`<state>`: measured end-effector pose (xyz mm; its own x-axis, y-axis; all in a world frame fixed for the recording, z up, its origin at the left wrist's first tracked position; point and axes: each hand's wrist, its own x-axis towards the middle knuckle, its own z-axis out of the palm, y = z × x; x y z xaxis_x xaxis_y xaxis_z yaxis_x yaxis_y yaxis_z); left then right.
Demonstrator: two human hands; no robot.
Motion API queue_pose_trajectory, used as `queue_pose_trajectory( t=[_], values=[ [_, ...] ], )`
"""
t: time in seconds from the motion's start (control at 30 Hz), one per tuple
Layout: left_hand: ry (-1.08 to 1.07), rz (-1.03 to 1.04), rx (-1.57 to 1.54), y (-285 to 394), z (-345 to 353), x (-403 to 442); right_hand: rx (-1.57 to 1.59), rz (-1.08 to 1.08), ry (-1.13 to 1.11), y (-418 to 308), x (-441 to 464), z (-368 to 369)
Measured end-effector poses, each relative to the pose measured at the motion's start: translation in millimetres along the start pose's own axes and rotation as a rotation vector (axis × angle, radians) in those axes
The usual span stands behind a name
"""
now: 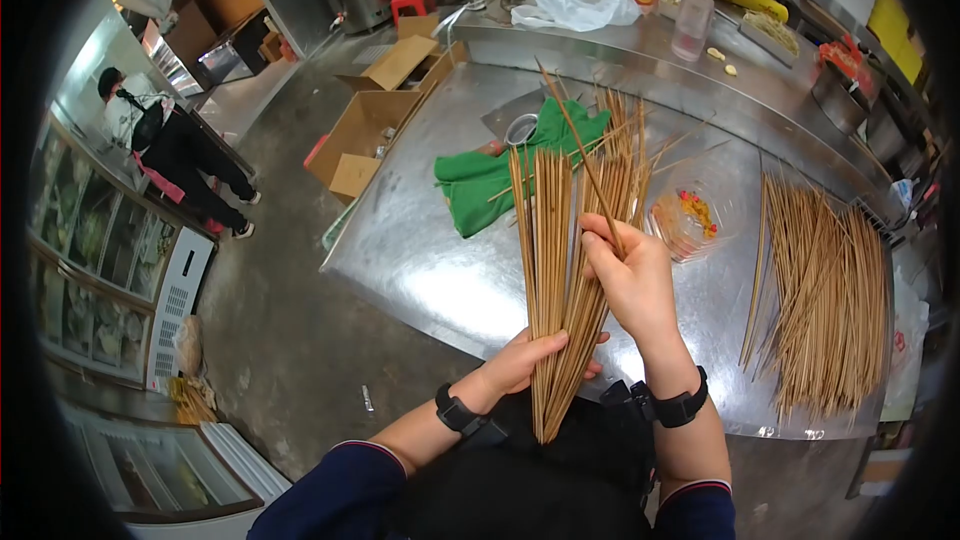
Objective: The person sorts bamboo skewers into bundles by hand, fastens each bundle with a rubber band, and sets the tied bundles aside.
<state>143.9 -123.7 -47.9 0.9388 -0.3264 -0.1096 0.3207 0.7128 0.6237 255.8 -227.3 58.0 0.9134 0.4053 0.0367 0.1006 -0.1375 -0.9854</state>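
A fanned bundle of thin wooden skewers (550, 260) rises from my left hand (530, 355), whose fingers wrap round its lower part. Above it, my right hand (630, 275) pinches a darker skewer (575, 130) that slants up and to the left across the bundle. Behind the bundle a green cloth (475, 185) lies on the steel table (440, 280). To the right of my right hand is a clear plastic container (690, 220) with red and yellow bits in it. Farther right, a large pile of skewers (825, 300) is spread on the table.
Open cardboard boxes (365, 135) stand at the table's left edge. A raised steel shelf at the back holds a clear cup (692, 25), a plastic bag (580, 0) and pots. At far left, a person (165, 130) stands beside glass-fronted fridges (95, 220).
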Motion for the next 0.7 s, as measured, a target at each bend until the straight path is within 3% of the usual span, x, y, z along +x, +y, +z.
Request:
queue_pose_trajectory(
  t=[0.27,0.33,0.43,0.7],
  values=[
    [0.008,0.018,0.034,-0.8,-0.4,-0.2,-0.019,-0.018,0.054,7.7,0.4,1.1],
    [0.016,0.016,0.065,1.1,3.6,-0.7,-0.32,-0.088,0.103,0.2,-2.2,3.0],
    [0.027,-0.003,0.107,1.0,5.3,-2.5,-0.492,-0.238,0.167,-0.2,-1.6,5.2],
    [-0.014,-0.002,0.063,-1.5,-2.1,0.5,-0.305,-0.134,0.029,9.9,7.1,-0.9]
  ],
)
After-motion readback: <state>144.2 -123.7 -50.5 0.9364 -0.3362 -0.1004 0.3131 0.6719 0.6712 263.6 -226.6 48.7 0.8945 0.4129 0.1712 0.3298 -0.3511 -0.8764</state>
